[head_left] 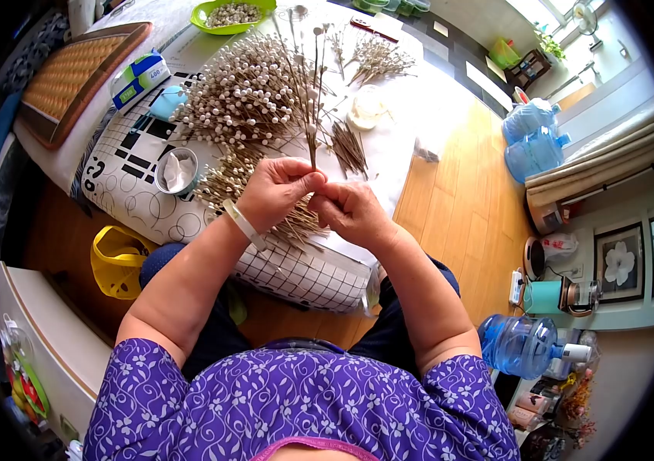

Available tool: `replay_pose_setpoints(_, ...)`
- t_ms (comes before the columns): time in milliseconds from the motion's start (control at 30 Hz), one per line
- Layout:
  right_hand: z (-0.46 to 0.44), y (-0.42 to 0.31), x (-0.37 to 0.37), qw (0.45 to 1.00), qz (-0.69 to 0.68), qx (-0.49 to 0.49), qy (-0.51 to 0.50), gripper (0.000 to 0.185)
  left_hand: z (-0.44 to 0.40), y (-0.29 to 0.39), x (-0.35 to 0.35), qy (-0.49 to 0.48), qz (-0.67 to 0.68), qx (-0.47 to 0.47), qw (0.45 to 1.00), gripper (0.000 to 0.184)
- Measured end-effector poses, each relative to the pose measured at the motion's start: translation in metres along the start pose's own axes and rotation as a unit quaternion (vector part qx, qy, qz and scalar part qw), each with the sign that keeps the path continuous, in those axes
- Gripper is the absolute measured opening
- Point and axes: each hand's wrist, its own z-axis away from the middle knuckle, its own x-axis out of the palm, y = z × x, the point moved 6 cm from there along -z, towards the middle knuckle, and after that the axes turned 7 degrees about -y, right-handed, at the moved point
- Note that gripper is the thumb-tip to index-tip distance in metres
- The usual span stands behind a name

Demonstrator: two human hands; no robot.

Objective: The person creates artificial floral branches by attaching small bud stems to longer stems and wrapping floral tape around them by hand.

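Note:
My left hand (279, 192) is closed in a pinch around the lower end of a small bunch of thin brown stems with bud-like tips (312, 115), held upright. Beside it, thumb and fingers pressed together, my right hand (354, 213) meets the bottom of that bunch; whatever lies between its fingertips is too small to make out. Behind my left hand lies a large heap of stems with white bead-like heads (239, 96). A second pile of stems with cream tips (223, 182) lies partly under my hands. Short bare brown sticks (348, 148) rest beyond my right hand.
On the table (388, 150) are a green bowl of white beads (205, 17), a round cream-coloured item (368, 107), a small tub with white tissue (165, 183) and a tissue pack (141, 81). A yellow basket (116, 265) stands low left; water bottles (523, 346) are at right.

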Motion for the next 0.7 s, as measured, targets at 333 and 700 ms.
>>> replay_pose_setpoints(333, 0.000, -0.002, -0.004, 0.994, 0.078, -0.060, 0.037, 0.018, -0.005, -0.005, -0.007, 0.002, -0.015, 0.018, 1.000, 0.009)
replay_pose_setpoints(700, 0.000, 0.006, -0.005, 0.992, 0.120, 0.012, -0.037, 0.021, -0.001, -0.009, -0.007, 0.019, -0.211, -0.037, 0.977, 0.009)
